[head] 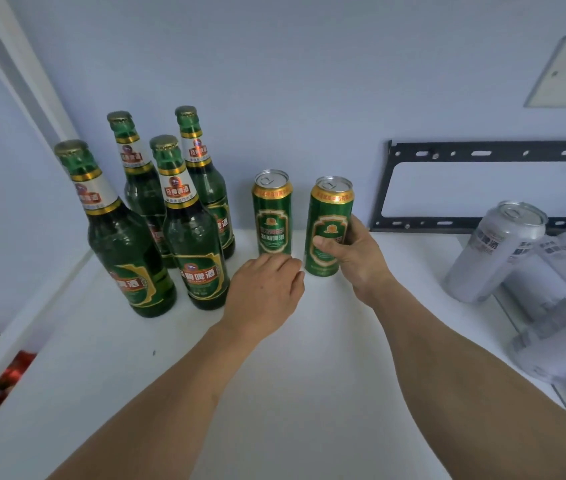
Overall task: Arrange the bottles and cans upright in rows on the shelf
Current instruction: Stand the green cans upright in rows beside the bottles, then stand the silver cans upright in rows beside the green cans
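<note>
Several green glass beer bottles [191, 233] stand upright in two rows at the left of the white shelf [274, 393]. To their right a green can [272, 216] stands upright near the wall. My right hand [354, 258] is wrapped around a second green can [328, 216], upright on the shelf beside the first. My left hand [264, 292] lies palm down in front of the first can, fingers curled, holding nothing that I can see.
A pack of silver cans [551, 299] in clear wrap lies at the right edge, one silver can [496, 247] tilted on top. A black metal bracket [482, 188] leans on the wall behind. A white frame bounds the shelf on the left.
</note>
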